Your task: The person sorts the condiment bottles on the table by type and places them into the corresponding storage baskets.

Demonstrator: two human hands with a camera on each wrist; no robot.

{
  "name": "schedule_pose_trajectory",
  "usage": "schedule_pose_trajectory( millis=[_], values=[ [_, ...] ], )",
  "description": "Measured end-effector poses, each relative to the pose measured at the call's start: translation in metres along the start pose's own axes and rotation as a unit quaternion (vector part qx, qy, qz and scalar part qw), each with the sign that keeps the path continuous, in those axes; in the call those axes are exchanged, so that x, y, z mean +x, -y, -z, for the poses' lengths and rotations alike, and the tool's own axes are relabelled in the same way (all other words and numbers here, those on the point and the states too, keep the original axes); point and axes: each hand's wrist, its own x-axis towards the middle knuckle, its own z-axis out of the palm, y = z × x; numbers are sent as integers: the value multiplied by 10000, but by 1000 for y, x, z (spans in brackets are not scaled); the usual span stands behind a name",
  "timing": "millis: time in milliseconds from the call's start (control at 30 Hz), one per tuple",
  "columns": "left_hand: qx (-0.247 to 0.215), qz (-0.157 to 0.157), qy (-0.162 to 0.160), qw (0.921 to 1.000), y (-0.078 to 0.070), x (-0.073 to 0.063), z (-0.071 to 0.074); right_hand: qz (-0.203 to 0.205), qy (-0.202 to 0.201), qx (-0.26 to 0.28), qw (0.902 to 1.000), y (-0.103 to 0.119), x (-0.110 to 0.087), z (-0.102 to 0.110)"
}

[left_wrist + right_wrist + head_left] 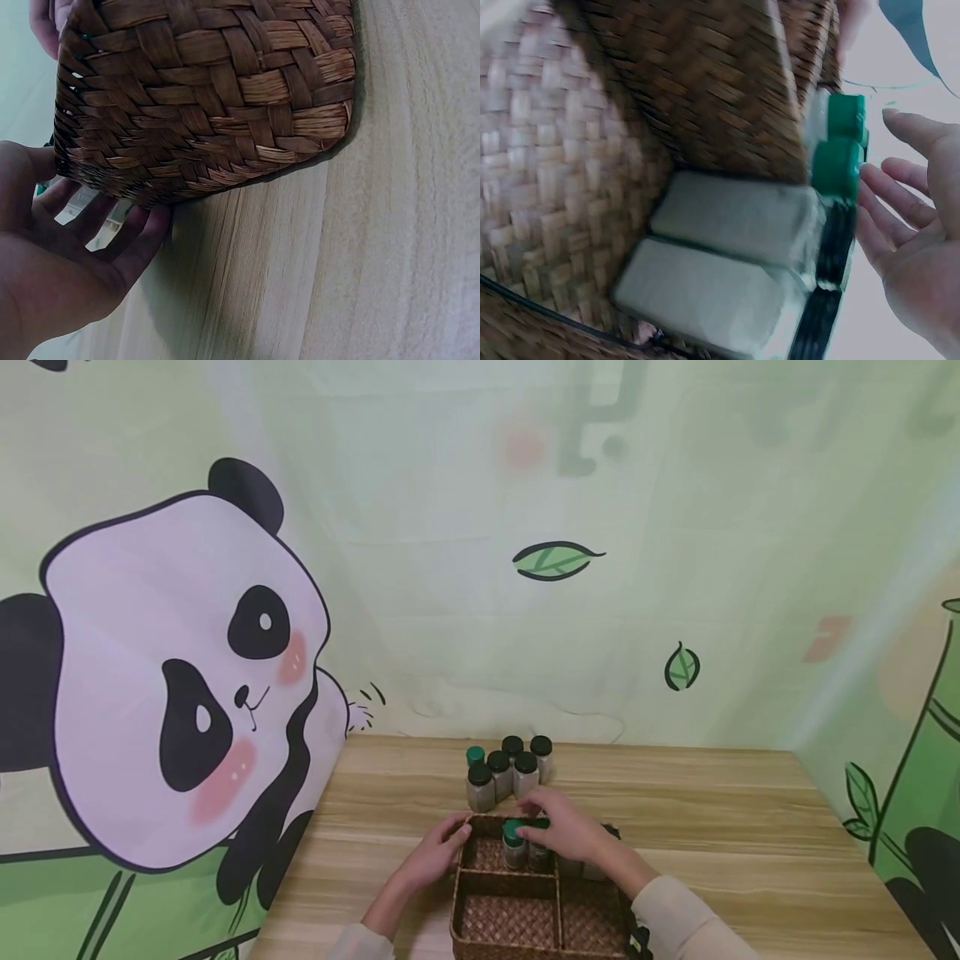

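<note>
A brown wicker basket [506,883] with compartments stands on the table. My left hand [438,850] holds its back left corner, fingers along the outside and thumb at the rim; the left wrist view shows the fingers [139,240] bent against the woven wall. Two green-capped jars, the nearer jar [513,847] among them, stand in the back left compartment. My right hand [562,831] is over them, fingers spread; in the right wrist view it lies beside a green cap [836,169] with nothing gripped. Black-capped jars [705,296] with pale contents stand in the right compartment, partly hidden by my arm in the head view.
Behind the basket, several black-capped jars [481,789] and one with a green cap [475,756] stand grouped on the wooden table [675,793]. A dark item [639,941] lies by the basket's front right corner. A panda-printed cloth [450,568] hangs behind the table.
</note>
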Motion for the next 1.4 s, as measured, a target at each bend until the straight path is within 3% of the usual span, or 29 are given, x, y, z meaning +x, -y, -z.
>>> schedule_pose_trajectory(
  millis=[333, 533, 833, 1400],
  values=[
    [55, -15, -12, 10000, 1, 2, 1, -105, -910, 388, 9950, -15, 0, 24],
    [-24, 20, -39, 10000, -2, 1, 1, -356, -1181, 478, 9912, -27, -2, 26],
    [18, -30, -72, 10000, -1, 1, 0, -642, -1195, 383, 9900, -41, -7, 24],
    [144, -65, -129, 9998, 0, 1, -1, -1018, -1525, 1033, 9776, -44, 7, 24]
  ],
)
